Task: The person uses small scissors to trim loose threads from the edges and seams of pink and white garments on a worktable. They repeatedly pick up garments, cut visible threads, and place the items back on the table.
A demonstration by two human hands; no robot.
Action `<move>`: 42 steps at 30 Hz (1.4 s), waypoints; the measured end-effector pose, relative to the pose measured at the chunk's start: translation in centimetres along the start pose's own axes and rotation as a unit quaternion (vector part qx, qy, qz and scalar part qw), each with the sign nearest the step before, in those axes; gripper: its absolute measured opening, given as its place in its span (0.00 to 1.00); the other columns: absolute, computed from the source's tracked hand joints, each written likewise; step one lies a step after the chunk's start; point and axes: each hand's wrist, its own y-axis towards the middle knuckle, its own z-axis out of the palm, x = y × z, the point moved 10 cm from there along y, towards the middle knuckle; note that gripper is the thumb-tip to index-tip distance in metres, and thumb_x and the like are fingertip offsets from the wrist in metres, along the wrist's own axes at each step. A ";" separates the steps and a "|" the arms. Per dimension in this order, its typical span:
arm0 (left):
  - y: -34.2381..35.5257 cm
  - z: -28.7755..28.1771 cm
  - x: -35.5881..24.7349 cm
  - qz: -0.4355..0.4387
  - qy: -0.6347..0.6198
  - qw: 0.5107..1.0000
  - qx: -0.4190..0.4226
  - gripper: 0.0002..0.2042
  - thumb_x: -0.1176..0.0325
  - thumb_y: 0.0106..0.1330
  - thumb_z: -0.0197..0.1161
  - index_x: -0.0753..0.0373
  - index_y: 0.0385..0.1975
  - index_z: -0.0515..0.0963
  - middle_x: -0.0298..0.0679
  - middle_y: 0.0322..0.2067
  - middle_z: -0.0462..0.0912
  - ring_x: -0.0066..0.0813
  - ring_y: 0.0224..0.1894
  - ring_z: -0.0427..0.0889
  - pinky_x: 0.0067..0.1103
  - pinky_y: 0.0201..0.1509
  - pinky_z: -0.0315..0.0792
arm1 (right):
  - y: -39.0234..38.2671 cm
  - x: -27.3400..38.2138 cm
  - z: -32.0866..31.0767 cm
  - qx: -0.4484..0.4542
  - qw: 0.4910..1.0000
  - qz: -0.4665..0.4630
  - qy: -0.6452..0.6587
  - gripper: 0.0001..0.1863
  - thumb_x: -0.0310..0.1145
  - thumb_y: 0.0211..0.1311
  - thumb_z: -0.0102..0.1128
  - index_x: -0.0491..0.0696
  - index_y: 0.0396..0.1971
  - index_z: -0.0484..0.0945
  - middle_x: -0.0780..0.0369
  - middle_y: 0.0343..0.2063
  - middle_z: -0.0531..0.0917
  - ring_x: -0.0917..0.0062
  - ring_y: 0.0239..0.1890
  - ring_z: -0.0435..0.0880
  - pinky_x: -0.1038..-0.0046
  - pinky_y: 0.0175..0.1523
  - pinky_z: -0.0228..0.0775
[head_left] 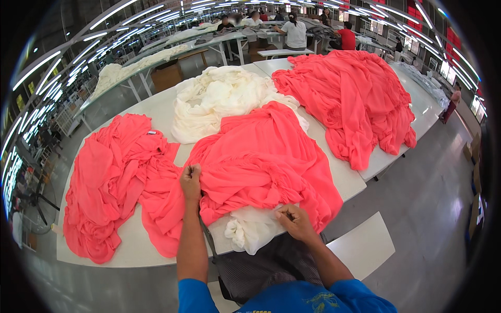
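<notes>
A coral heap (104,182) crowds your left, and a cream heap (224,96) sits behind the coral cloth (261,151) before you on the table (336,169). Your right hand (296,221) pinches white cloth (250,229); your left hand (191,182) has fingertips pressed together, their catch unclear.

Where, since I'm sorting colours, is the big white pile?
In the head view, the white pile lies beyond the middle coral pile, left of the rear coral pile.

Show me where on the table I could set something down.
Bare tabletop shows between the middle coral pile and right coral pile, and between the left coral pile and cream pile. Fabric crowds the left hand and right hand.
</notes>
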 end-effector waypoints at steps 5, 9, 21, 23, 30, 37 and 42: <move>-0.2 0.6 -0.2 -0.005 0.043 0.999 -0.005 0.06 0.69 0.64 0.62 0.64 0.27 0.76 0.24 0.25 0.71 0.11 0.28 0.64 0.12 0.32 0.61 | -0.2 -1.9 -1.5 -0.027 0.995 0.004 0.093 0.07 0.27 0.65 0.56 0.43 0.40 0.76 0.68 0.27 0.76 0.89 0.26 0.72 0.85 0.30 0.63; -0.2 0.2 -0.4 -0.011 0.072 0.997 0.010 0.08 0.67 0.65 0.61 0.63 0.26 0.74 0.24 0.25 0.69 0.11 0.28 0.62 0.12 0.31 0.60 | -0.1 -1.7 -1.3 -0.012 0.982 -0.020 0.186 0.08 0.28 0.64 0.57 0.43 0.41 0.76 0.68 0.29 0.75 0.89 0.28 0.72 0.85 0.32 0.64; 0.3 -1.4 -1.9 0.071 0.051 0.995 -0.056 0.11 0.64 0.69 0.57 0.62 0.26 0.71 0.27 0.24 0.72 0.11 0.23 0.62 0.13 0.27 0.60 | 0.7 -0.1 -0.4 0.019 0.993 -0.032 0.114 0.10 0.30 0.67 0.52 0.42 0.43 0.76 0.66 0.33 0.75 0.86 0.32 0.73 0.82 0.37 0.66; -0.8 -1.1 -3.5 0.035 0.043 0.994 -0.091 0.10 0.64 0.69 0.56 0.63 0.28 0.71 0.30 0.24 0.73 0.11 0.19 0.61 0.12 0.21 0.59 | 0.6 -0.5 -0.9 0.021 0.995 -0.010 0.100 0.10 0.30 0.68 0.51 0.42 0.43 0.76 0.65 0.33 0.76 0.85 0.32 0.74 0.81 0.38 0.68; -3.8 -1.2 -12.0 0.086 -0.048 0.992 -0.081 0.08 0.67 0.67 0.57 0.62 0.29 0.71 0.33 0.23 0.74 0.12 0.11 0.60 0.13 0.12 0.51 | 0.6 -0.6 -0.6 0.026 0.995 -0.053 0.075 0.09 0.26 0.65 0.53 0.41 0.43 0.75 0.65 0.30 0.78 0.85 0.33 0.75 0.80 0.38 0.68; -17.6 6.5 -12.9 -0.058 -0.008 0.992 0.114 0.06 0.70 0.63 0.61 0.66 0.29 0.75 0.37 0.26 0.79 0.13 0.14 0.67 0.11 0.17 0.58 | 0.6 -2.8 0.0 0.044 0.996 -0.009 0.074 0.08 0.28 0.66 0.53 0.41 0.42 0.76 0.65 0.32 0.79 0.86 0.32 0.74 0.81 0.38 0.68; -20.3 4.9 -8.5 -0.140 -0.018 0.988 0.057 0.09 0.67 0.66 0.60 0.67 0.37 0.78 0.34 0.25 0.80 0.12 0.16 0.68 0.11 0.17 0.60 | 0.6 -2.0 -0.8 0.009 0.991 0.015 0.134 0.11 0.32 0.69 0.50 0.40 0.41 0.76 0.65 0.31 0.80 0.84 0.30 0.76 0.81 0.35 0.69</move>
